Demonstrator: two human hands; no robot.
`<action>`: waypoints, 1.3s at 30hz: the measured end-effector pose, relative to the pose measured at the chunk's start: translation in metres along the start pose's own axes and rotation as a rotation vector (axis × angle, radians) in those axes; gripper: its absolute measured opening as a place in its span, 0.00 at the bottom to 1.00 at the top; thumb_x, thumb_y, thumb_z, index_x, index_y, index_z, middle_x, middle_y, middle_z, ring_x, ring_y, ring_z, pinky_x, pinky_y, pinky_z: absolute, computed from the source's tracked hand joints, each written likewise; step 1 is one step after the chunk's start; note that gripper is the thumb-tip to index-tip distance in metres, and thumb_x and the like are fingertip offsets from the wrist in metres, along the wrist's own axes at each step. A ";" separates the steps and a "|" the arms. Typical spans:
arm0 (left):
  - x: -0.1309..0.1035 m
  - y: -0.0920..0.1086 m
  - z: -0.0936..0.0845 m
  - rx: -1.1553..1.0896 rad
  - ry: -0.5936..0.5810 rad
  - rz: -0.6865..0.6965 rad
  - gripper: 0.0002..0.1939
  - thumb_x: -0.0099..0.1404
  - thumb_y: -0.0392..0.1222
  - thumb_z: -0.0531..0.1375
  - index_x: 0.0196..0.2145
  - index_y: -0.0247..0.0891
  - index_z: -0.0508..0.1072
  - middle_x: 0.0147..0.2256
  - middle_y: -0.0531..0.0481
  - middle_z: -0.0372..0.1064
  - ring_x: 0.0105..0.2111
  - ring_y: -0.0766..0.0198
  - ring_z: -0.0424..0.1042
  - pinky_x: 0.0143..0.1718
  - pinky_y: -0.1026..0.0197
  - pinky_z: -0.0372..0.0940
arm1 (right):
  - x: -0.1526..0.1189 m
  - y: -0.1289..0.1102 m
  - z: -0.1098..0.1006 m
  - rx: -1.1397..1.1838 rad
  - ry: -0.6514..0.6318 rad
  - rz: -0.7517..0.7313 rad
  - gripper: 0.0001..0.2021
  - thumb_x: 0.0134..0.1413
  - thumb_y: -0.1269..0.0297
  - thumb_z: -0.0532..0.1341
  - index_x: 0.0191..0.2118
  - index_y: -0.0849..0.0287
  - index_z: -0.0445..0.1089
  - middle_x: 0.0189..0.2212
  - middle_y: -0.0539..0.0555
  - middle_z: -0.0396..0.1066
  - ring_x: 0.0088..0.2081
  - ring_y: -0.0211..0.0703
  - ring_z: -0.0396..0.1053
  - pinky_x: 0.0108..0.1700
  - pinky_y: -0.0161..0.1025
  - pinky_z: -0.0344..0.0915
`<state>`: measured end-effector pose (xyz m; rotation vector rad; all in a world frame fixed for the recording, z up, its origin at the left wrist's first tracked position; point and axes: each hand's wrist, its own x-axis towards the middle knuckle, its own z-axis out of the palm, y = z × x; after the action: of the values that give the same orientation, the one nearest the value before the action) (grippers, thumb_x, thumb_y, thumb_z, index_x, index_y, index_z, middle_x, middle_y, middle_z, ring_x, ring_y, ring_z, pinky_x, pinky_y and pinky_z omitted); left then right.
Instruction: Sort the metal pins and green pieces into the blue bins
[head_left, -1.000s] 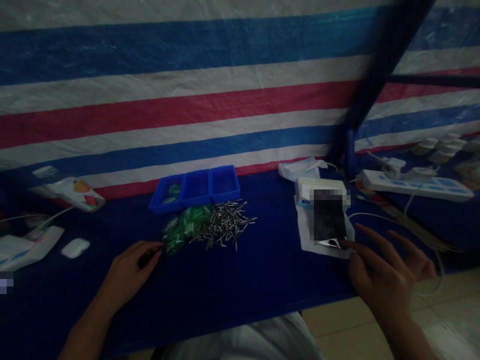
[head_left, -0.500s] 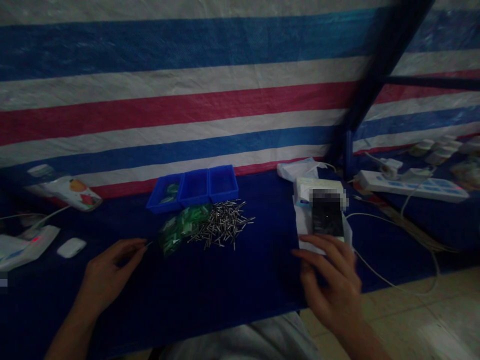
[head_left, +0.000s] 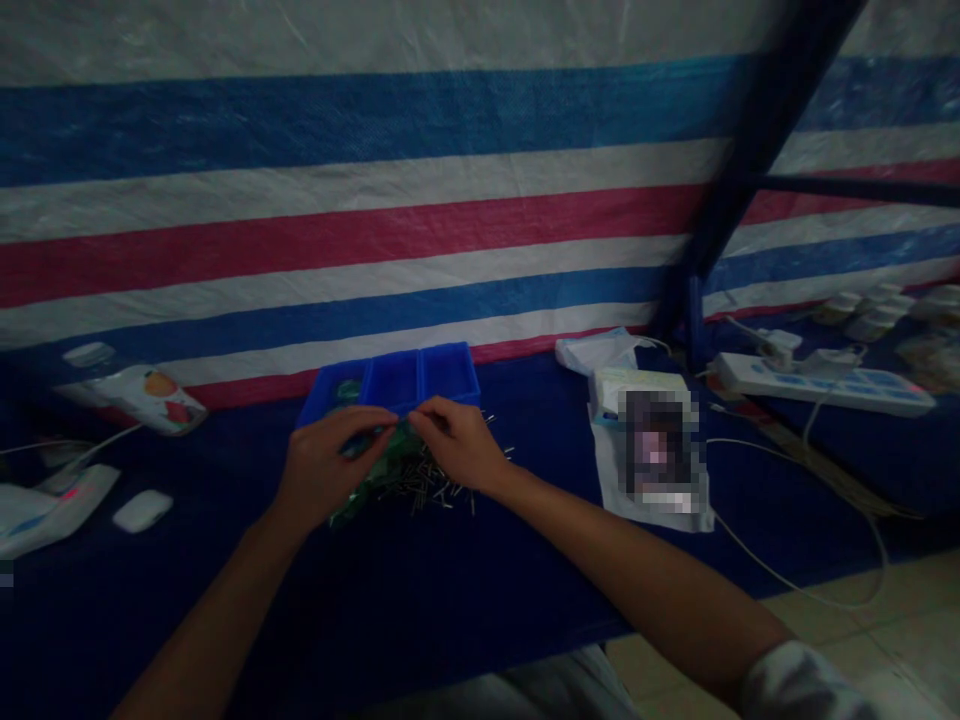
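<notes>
My left hand (head_left: 321, 470) and my right hand (head_left: 465, 445) meet, almost fingertip to fingertip, over the pile of small metal pins (head_left: 431, 490). Thumb and forefinger are pinched together on both. Whatever sits between the fingertips is too small and dark to make out. Green plastic packets (head_left: 349, 505) lie under and beside my left hand, partly hidden by it. Just behind the hands stands a blue tray with three compartments (head_left: 450, 372). Its left compartment holds a few greenish packets, while my fingers cover part of the front rim.
A phone (head_left: 658, 450), blurred out, rests on white paper at the right, by a small box (head_left: 604, 385). Power strips (head_left: 825, 385) and cables lie at far right and left. A bottle (head_left: 161, 398) and a white case (head_left: 142, 510) are at left.
My right hand has left the phone and crossed leftward to the pins. My left hand has moved right and up, and the two fingertips now come together.
</notes>
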<state>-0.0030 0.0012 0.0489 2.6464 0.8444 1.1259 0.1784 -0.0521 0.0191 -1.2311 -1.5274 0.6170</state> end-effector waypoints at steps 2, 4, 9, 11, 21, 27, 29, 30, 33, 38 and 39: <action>-0.005 -0.005 0.013 0.014 0.045 0.052 0.10 0.65 0.45 0.59 0.36 0.39 0.78 0.35 0.50 0.79 0.35 0.62 0.78 0.40 0.60 0.73 | -0.008 0.007 0.002 -0.009 0.000 0.024 0.15 0.62 0.55 0.55 0.33 0.59 0.71 0.23 0.47 0.68 0.24 0.33 0.62 0.28 0.33 0.55; -0.013 -0.010 0.021 0.006 0.058 0.106 0.08 0.65 0.42 0.59 0.35 0.38 0.77 0.34 0.50 0.79 0.34 0.62 0.78 0.39 0.62 0.73 | -0.015 0.010 0.002 0.008 -0.028 0.039 0.14 0.62 0.55 0.56 0.33 0.59 0.71 0.23 0.47 0.68 0.24 0.32 0.62 0.27 0.33 0.54; -0.025 -0.014 0.026 -0.021 0.051 0.149 0.05 0.64 0.38 0.60 0.35 0.38 0.77 0.35 0.50 0.79 0.34 0.63 0.78 0.38 0.64 0.73 | -0.018 0.009 0.002 -0.069 -0.020 0.027 0.14 0.61 0.55 0.57 0.33 0.59 0.72 0.23 0.47 0.69 0.25 0.32 0.64 0.28 0.33 0.53; -0.026 -0.014 0.025 -0.026 0.050 0.136 0.05 0.63 0.38 0.60 0.35 0.39 0.77 0.35 0.51 0.79 0.34 0.63 0.78 0.39 0.63 0.73 | -0.017 0.011 0.004 -0.105 -0.014 0.029 0.14 0.62 0.55 0.56 0.34 0.58 0.72 0.23 0.47 0.69 0.24 0.32 0.63 0.28 0.33 0.52; -0.027 -0.009 0.030 -0.011 0.098 0.152 0.05 0.63 0.39 0.62 0.36 0.38 0.77 0.34 0.50 0.79 0.33 0.63 0.78 0.38 0.63 0.73 | -0.016 0.012 0.004 -0.216 -0.053 0.001 0.14 0.63 0.58 0.56 0.29 0.58 0.70 0.22 0.46 0.66 0.24 0.32 0.60 0.27 0.34 0.48; -0.027 -0.002 0.029 -0.040 0.111 0.115 0.05 0.63 0.39 0.62 0.36 0.38 0.77 0.34 0.50 0.78 0.33 0.64 0.77 0.37 0.64 0.72 | -0.016 0.009 0.002 -0.153 -0.081 -0.030 0.11 0.62 0.61 0.57 0.30 0.58 0.70 0.22 0.46 0.66 0.25 0.33 0.61 0.28 0.33 0.50; -0.027 -0.002 0.029 -0.040 0.113 0.095 0.05 0.63 0.39 0.62 0.37 0.37 0.76 0.35 0.49 0.77 0.33 0.64 0.77 0.37 0.64 0.72 | -0.016 0.009 0.003 -0.119 -0.074 -0.029 0.10 0.61 0.61 0.57 0.32 0.58 0.71 0.23 0.46 0.67 0.25 0.33 0.61 0.29 0.33 0.52; -0.026 -0.003 0.029 -0.033 0.118 0.085 0.05 0.63 0.39 0.62 0.37 0.37 0.76 0.35 0.49 0.77 0.33 0.64 0.77 0.37 0.63 0.71 | -0.016 0.009 0.003 -0.100 -0.066 -0.032 0.09 0.61 0.61 0.57 0.33 0.58 0.72 0.24 0.47 0.68 0.26 0.33 0.62 0.29 0.33 0.53; -0.026 -0.004 0.028 -0.002 0.139 0.074 0.05 0.63 0.40 0.63 0.36 0.37 0.76 0.35 0.49 0.77 0.33 0.64 0.76 0.38 0.63 0.71 | -0.014 0.010 0.003 -0.054 -0.030 -0.040 0.06 0.60 0.64 0.59 0.35 0.59 0.72 0.27 0.48 0.71 0.28 0.33 0.64 0.31 0.33 0.57; -0.026 -0.005 0.026 0.020 0.145 0.026 0.06 0.63 0.41 0.62 0.36 0.37 0.76 0.35 0.49 0.77 0.31 0.65 0.76 0.37 0.63 0.71 | -0.013 0.010 0.002 -0.011 0.020 -0.043 0.04 0.57 0.68 0.61 0.36 0.59 0.73 0.31 0.50 0.72 0.30 0.34 0.66 0.33 0.33 0.60; -0.026 -0.005 0.026 0.022 0.140 0.015 0.06 0.64 0.41 0.62 0.37 0.37 0.76 0.35 0.49 0.77 0.31 0.65 0.76 0.38 0.63 0.71 | -0.013 0.010 0.002 -0.003 0.026 -0.049 0.04 0.57 0.68 0.61 0.36 0.59 0.73 0.31 0.50 0.72 0.30 0.34 0.66 0.34 0.33 0.60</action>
<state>-0.0017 -0.0071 0.0133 2.6205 0.8672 1.3257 0.1794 -0.0598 0.0047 -1.1961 -1.5326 0.5654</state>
